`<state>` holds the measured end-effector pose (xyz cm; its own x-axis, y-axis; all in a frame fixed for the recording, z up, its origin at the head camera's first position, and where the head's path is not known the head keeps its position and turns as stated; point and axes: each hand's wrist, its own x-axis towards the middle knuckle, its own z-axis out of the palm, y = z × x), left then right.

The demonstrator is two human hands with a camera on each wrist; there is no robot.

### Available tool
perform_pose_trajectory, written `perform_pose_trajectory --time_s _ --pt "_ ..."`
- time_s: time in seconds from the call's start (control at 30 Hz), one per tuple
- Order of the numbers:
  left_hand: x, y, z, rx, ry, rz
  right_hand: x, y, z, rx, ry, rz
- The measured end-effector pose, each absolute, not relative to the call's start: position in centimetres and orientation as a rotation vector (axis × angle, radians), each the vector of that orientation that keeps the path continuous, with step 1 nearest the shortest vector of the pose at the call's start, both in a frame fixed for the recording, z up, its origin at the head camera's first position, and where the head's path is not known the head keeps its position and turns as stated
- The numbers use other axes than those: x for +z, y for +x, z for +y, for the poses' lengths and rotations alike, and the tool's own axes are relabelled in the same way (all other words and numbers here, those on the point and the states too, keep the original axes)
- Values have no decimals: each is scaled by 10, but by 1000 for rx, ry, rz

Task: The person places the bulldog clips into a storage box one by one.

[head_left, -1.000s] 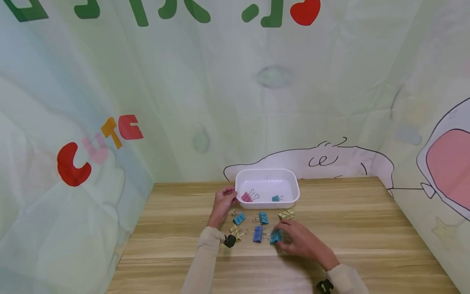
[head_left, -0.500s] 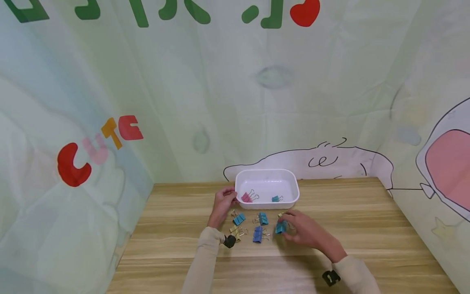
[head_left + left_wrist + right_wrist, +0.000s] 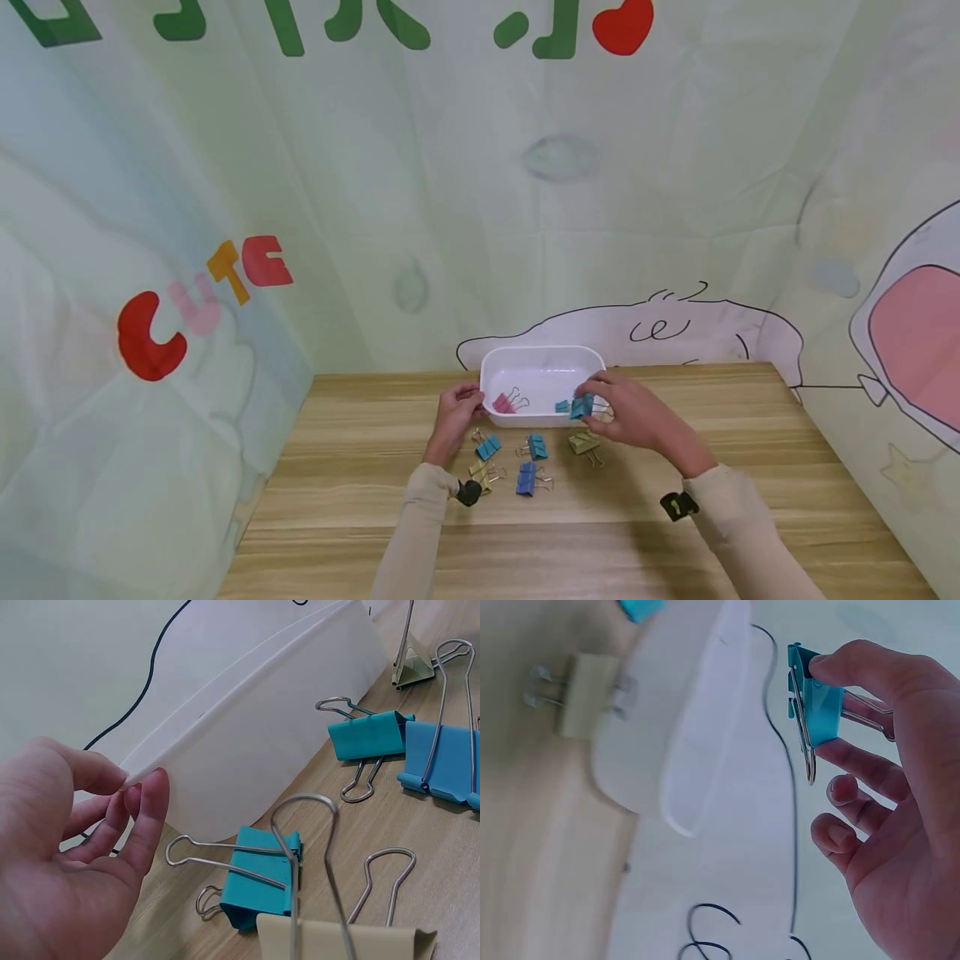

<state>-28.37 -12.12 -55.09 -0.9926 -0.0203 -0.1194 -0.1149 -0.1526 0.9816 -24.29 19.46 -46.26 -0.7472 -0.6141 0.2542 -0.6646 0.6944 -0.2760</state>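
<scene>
My right hand [image 3: 637, 412] pinches a teal binder clip [image 3: 821, 701] between thumb and fingertips, at the front right rim of a white plastic tub [image 3: 543, 421]. In the right wrist view the clip's wire handles point down and toward the palm. My left hand [image 3: 82, 847] pinches the tub's rim at its left end, thumb above and fingers curled beneath. Inside the tub lie a pink binder clip [image 3: 505, 403] and a small teal binder clip [image 3: 562, 407], the latter partly hidden by the held clip.
On the wooden table [image 3: 360, 533], in front of the tub, lie two teal clips [image 3: 259, 877], a blue clip [image 3: 527, 479], a yellow clip [image 3: 482, 475] by the left wrist and another yellow clip [image 3: 584, 442] at right. A printed cloth backdrop [image 3: 420, 208] rises behind.
My right hand has lifted the teal binder clip off the table, carrying it away from me and slightly right to the tub's rim. The right-hand yellow clip has turned. My left hand stays put.
</scene>
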Motion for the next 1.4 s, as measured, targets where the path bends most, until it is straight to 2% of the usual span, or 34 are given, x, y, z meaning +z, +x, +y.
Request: perform_pose_trajectory --time_s 0.27,0.8,1.4 --pt "-529 -270 -121 2357 -145 1970 -440 -272 190 601 1011 -2745" --pt "-562 -288 -121 2353 -190 2010 -411 -305 155 664 1005 -2737" --pt "-565 -288 -119 2364 -180 2033 -425 -311 154 688 876 -2807"
